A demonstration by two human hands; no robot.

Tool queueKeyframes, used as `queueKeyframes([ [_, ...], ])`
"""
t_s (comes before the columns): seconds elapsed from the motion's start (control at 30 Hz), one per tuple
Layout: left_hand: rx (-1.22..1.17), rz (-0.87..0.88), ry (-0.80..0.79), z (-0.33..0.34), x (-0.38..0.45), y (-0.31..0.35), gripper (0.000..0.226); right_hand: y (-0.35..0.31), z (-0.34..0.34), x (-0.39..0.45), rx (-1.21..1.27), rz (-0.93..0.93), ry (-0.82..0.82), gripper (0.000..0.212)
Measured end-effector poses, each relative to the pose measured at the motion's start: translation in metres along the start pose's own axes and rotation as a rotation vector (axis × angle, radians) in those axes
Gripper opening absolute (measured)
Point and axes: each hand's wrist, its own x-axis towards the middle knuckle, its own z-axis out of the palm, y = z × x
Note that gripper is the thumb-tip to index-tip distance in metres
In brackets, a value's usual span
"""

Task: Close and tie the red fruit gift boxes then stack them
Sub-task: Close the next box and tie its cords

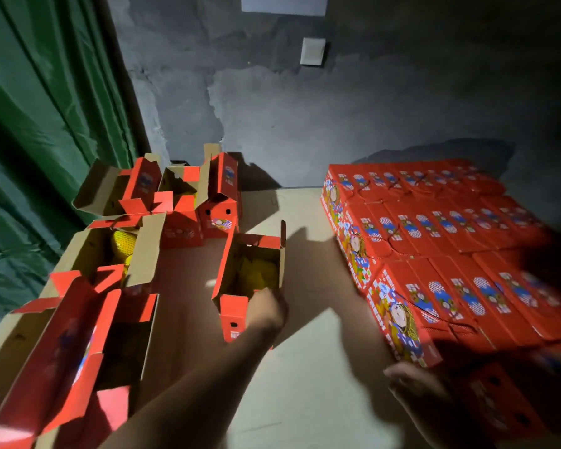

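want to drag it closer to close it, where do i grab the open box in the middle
Take the open box by its near end wall, from your side, where the left hand already reaches its rim. It stands upright with its flaps up and yellow fruit inside, so hold low on the wall; the thin flaps would likely bend.

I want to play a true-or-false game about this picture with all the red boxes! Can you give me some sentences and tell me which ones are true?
1. The open box in the middle has yellow fruit inside. True.
2. The left hand is at the near edge of that open box. True.
3. The closed boxes are stacked on the left side. False: they are on the right; the left side has open boxes.
4. The curtain is blue. False: it is green.
5. The right hand is holding a box up in the air. False: it is low beside the closed stack, too blurred to show a grip.
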Motion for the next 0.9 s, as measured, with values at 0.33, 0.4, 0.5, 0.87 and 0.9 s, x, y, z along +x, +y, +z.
queueKeyframes([
  [0.33, 0.214, 0.249, -0.036, 0.031, -0.137, -0.043, 0.029, 0.067, -0.034, -0.004, 0.134, 0.164, 0.061, 0.023],
  [0.4, 0.205, 0.33, -0.027, 0.029, -0.168, -0.057, 0.021, 0.077, -0.045, -0.009, 0.192, 0.187, 0.101, 0.016],
  [0.5, 0.22, 0.37, -0.06, 0.025, -0.213, -0.076, 0.017, 0.088, -0.058, -0.015, 0.248, 0.189, 0.139, 0.011],
  [0.87, 0.166, 0.481, 0.063, 0.002, -0.337, -0.159, 0.033, 0.104, 0.008, -0.076, 0.187, 0.09, -0.286, 0.032],
  [0.9, 0.168, 0.481, 0.048, 0.002, -0.343, -0.166, 0.034, 0.105, 0.016, -0.082, 0.163, 0.086, -0.319, 0.038],
])
